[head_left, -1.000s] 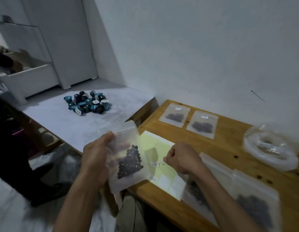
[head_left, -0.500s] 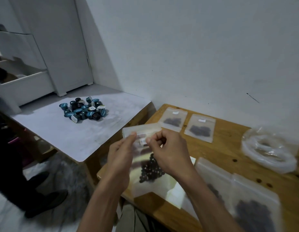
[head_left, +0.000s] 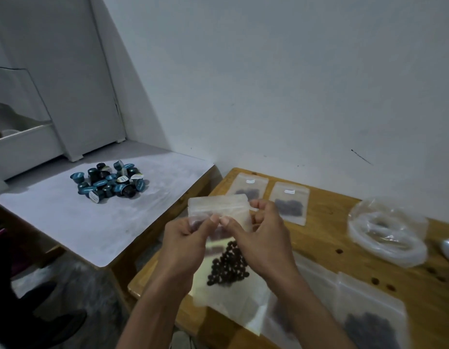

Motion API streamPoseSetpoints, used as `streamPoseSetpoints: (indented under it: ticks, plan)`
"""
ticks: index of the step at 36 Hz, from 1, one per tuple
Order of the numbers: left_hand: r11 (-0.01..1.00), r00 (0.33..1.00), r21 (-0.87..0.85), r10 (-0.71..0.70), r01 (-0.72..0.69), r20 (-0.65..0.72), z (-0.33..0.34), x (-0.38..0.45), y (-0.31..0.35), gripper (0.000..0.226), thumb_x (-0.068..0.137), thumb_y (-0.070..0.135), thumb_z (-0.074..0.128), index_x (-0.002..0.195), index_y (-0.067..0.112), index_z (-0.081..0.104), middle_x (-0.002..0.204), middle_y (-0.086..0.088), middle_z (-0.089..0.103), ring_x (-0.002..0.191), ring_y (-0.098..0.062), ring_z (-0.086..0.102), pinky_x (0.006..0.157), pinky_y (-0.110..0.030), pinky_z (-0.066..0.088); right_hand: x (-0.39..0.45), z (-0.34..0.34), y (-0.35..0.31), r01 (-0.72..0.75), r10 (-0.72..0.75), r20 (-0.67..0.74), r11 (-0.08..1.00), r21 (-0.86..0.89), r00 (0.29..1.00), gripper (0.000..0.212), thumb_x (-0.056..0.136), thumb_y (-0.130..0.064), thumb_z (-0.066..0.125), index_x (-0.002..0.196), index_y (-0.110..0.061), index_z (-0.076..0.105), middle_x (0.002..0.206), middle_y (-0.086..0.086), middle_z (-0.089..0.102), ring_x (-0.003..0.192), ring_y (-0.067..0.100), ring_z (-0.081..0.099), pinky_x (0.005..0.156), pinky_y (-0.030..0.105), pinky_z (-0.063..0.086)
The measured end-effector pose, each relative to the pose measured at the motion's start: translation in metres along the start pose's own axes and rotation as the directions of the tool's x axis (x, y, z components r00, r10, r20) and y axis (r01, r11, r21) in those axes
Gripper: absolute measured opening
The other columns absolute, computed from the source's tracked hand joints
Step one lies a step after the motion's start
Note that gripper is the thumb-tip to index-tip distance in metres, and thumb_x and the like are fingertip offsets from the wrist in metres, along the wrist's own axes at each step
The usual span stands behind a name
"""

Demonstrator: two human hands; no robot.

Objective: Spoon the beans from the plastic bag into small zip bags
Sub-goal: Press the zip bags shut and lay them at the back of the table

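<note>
We saw both hands up over the near edge of the wooden bench (head_left: 326, 250), working one small zip bag (head_left: 219, 210) betw. them. L hand (head_left: 184, 244) pinched the bag's upper part from the left, thumb and forefinger curled onto the plastic; R hand (head_left: 260, 241) pinched it from the right, thumb tip almost touching the L thumb tip, other fingers curled behind the top strip. So each grip was narrow and closed on that bag. Bag hung upright, top strip level w/ the fingertips, and a clump of dark beans (head_left: 228, 267) sat low inside it, below the hands. We couldn't tell whether the zip seal was pressed closed.

Further back on the bench, near the wall, two filled zip bags (head_left: 290, 204) lay flat side by side, each w/ a small white label and dark beans. At the near right, more filled bags (head_left: 369, 321) lay overlapping, blurred. The big clear plastic bag (head_left: 387, 233) sat rolled down at the right, well apart from the hands; contents hard to make out. A spoon bowl (head_left: 448, 249) showed at the right frame edge, just beside that bag. A few loose beans lay on the wood near it.

To the left, a separate white bench (head_left: 92, 222) carried a heap of blue-lidded capsules (head_left: 109, 182).
</note>
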State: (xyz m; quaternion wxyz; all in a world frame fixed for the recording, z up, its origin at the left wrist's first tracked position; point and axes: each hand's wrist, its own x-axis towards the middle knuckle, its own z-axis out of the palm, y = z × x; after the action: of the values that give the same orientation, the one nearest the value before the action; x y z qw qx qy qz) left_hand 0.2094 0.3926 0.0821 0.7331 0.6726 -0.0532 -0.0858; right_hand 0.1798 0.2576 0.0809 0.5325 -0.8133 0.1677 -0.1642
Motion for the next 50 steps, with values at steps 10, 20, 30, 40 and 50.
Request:
streamPoseSetpoints:
  ticks: [10,20,30,40,50]
  plan:
    - [0.994,0.992,0.092,-0.076,0.067,0.100,0.029,0.064,-0.002,0.027,0.081,0.006,0.079,0.106,0.012,0.068,0.093,-0.007,0.079,0.083,-0.024,0.076,0.070,-0.040,0.060,0.064,-0.015,0.015,-0.127,0.208,-0.144,0.892,0.434,0.967,0.021,0.080,-0.028,0.082,0.090,-0.014,0.070,0.080,-0.001,0.076,0.076,0.017,0.073,0.069,0.035,0.062]
    - [0.958,1.000,0.288,-0.005,0.002,0.011,0.048,0.167,-0.020,0.045,0.077,0.013,0.084,0.114,0.013,0.059,0.105,-0.007,0.071,0.092,-0.022,0.070,0.064,-0.030,0.060,0.129,-0.009,0.034,-0.195,0.207,-0.061,0.966,0.169,0.976,0.062,0.087,-0.011,0.074,0.136,-0.027,0.039,0.113,-0.001,0.063,0.083,0.006,0.058,0.050,0.012,0.048]
    - [0.726,0.991,0.674,0.103,-0.137,0.090,0.071,0.225,-0.039,0.064,0.079,0.025,0.083,0.133,0.007,0.054,0.128,-0.007,0.063,0.118,-0.026,0.060,0.093,-0.033,0.053,0.187,0.018,0.054,-0.179,0.144,-0.204,0.970,-0.166,0.968,0.037,0.093,-0.024,0.067,0.127,-0.019,0.053,0.126,0.004,0.059,0.105,0.019,0.061,0.081,0.027,0.056]
    - [0.622,0.992,0.773,0.095,-0.124,0.082,0.078,0.229,-0.059,0.056,0.092,0.032,0.069,0.140,0.008,0.052,0.138,-0.013,0.059,0.123,-0.028,0.059,0.097,-0.034,0.051,0.184,0.022,0.070,-0.123,-0.002,-0.193,0.763,-0.635,0.981,0.022,0.094,-0.038,0.061,0.111,-0.025,0.062,0.124,0.000,0.053,0.115,0.022,0.046,0.097,0.038,0.040]
    - [0.641,0.971,0.733,0.209,-0.228,0.119,0.069,0.186,-0.047,0.053,0.091,0.039,0.068,0.136,0.013,0.056,0.138,-0.009,0.058,0.122,-0.025,0.058,0.088,-0.029,0.047,0.141,-0.018,0.064,-0.105,-0.007,-0.208,0.848,-0.520,0.978,0.022,0.091,-0.036,0.067,0.112,-0.028,0.068,0.118,-0.004,0.063,0.104,0.017,0.058,0.089,0.038,0.053]
